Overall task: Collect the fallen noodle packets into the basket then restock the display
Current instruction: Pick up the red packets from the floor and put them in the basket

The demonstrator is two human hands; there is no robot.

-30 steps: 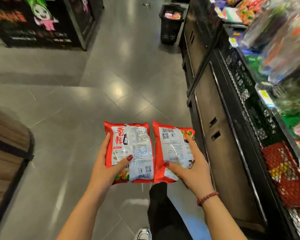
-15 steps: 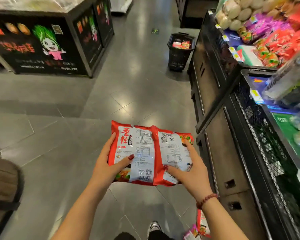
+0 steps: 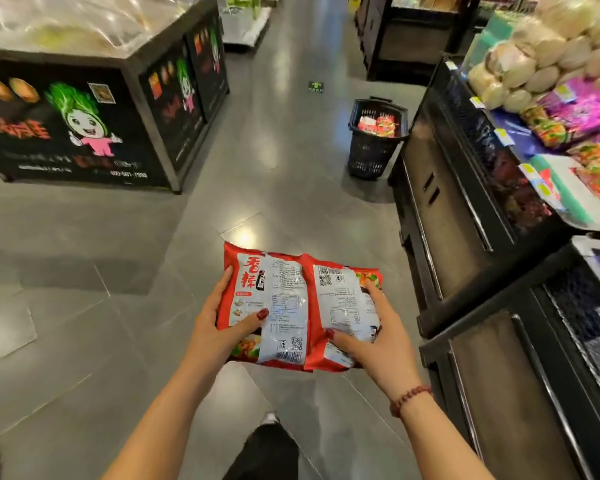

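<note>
Two noodle packets up in front, one to each hand; the left hand (image 3: 219, 332) grips the left packet (image 3: 274, 306) with its thumb across the printed back and its fingers curled round the outer edge; the right hand (image 3: 378, 344) clamps the right packet (image 3: 343, 306) the same way. A second ago the pair sat side by side with a sliver of floor between them; now they've been drawn together, the left one's edge lapping over the right one, a tidier bundle for the carry.

And the view has swung up the aisle; the black basket (image 3: 369, 154) stands on the grey floor (image 3: 274, 188) ahead, tucked just beside the dark display (image 3: 465, 188) on the right, and it looms larger than it did moments back; she's closing on it. Red packets (image 3: 378, 124) already lie inside, so the collecting looks well under way.

What's left for this pair, by my reading: a few more steps, then a lowering over the rim and a release; the basket is still well apart from the hands, so no drop yet. Restocking the display comes after.
</note>
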